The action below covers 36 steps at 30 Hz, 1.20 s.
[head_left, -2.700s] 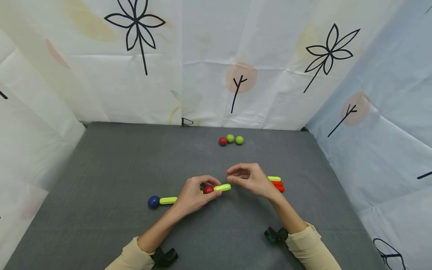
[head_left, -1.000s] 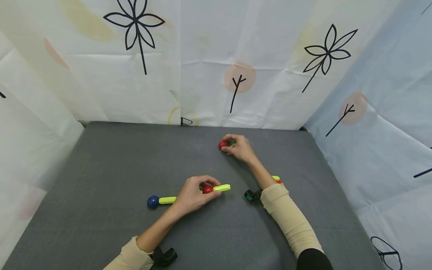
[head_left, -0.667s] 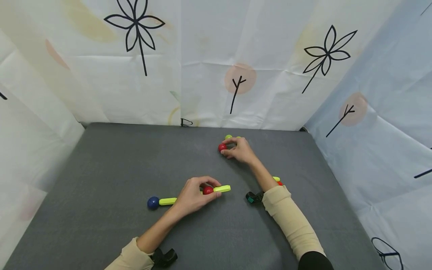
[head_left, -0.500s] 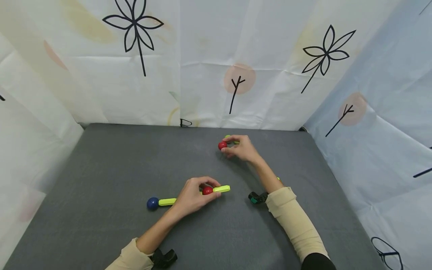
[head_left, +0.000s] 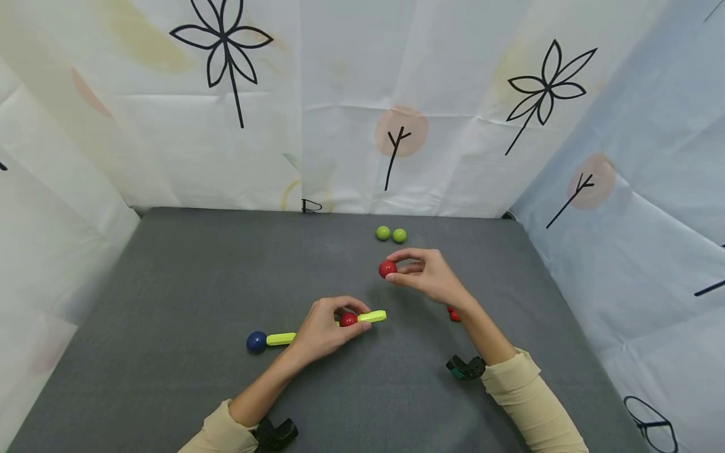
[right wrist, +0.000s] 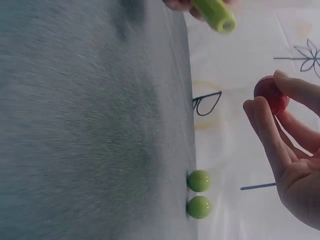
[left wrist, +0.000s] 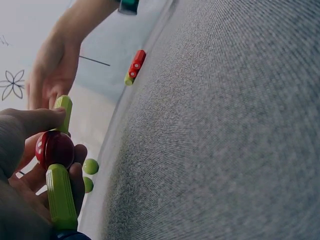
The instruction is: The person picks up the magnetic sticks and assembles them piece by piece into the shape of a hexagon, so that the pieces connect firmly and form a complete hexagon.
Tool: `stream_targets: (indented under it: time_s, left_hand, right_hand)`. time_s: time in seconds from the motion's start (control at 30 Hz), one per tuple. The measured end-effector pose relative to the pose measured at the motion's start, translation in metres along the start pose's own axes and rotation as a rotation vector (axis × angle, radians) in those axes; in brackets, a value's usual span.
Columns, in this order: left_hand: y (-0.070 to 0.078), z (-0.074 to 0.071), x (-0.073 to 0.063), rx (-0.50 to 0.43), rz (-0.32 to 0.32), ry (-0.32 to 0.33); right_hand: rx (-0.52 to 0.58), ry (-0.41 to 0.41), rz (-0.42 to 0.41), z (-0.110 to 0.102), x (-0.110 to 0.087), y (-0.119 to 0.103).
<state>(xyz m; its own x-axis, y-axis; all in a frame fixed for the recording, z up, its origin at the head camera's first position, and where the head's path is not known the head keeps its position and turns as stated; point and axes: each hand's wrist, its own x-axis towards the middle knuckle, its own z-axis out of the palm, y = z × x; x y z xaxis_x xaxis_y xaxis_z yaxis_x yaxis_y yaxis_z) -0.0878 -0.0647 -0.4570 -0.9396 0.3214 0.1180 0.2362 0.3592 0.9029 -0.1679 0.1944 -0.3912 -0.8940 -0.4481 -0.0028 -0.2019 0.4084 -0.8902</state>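
My left hand [head_left: 324,327] holds a joined chain above the table: a blue ball [head_left: 257,341], a yellow-green stick [head_left: 281,339], a red ball [head_left: 348,319] and a second yellow-green stick [head_left: 372,316]. In the left wrist view the thumb lies on that second stick [left wrist: 64,110], with fingers behind the red ball [left wrist: 56,149]. A loose red ball [head_left: 387,269] is pinched between thumb and fingertips of my right hand [head_left: 432,277], up and to the right of the chain's free end. The right wrist view shows this ball [right wrist: 271,94] raised off the table.
Two green balls [head_left: 383,233] sit near the back edge of the grey table [head_left: 198,264]. Red sticks [head_left: 454,314] lie partly behind my right forearm; the left wrist view shows a yellow-green stick [left wrist: 129,80] beside them. Patterned fabric [head_left: 340,145] walls the table's back and sides.
My right hand reached to the back, took the red ball from beside the green ones, and has brought it back towards the chain. The left hand stays put with the chain.
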Motion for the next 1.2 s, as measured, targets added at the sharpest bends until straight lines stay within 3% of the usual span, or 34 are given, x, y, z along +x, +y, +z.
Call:
stream_targets:
  time_s: [0.2, 0.47, 0.67, 1.2]
  left_hand:
    - [0.000, -0.001, -0.001, -0.001, -0.001, 0.007]
    - [0.000, 0.000, 0.000, 0.007, -0.009, 0.015]
    - [0.000, -0.001, -0.001, 0.006, 0.008, 0.012]
    - [0.008, 0.002, 0.004, 0.011, 0.051, 0.002]
  right_hand:
    - [-0.009, -0.027, -0.041, 0.001, -0.027, 0.006]
    - [0.060, -0.113, -0.095, 0.006, -0.048, 0.018]
    - [0.080, -0.174, -0.100, 0.014, -0.052, 0.023]
    - [0.142, -0.136, -0.102, 0.027, -0.055, 0.020]
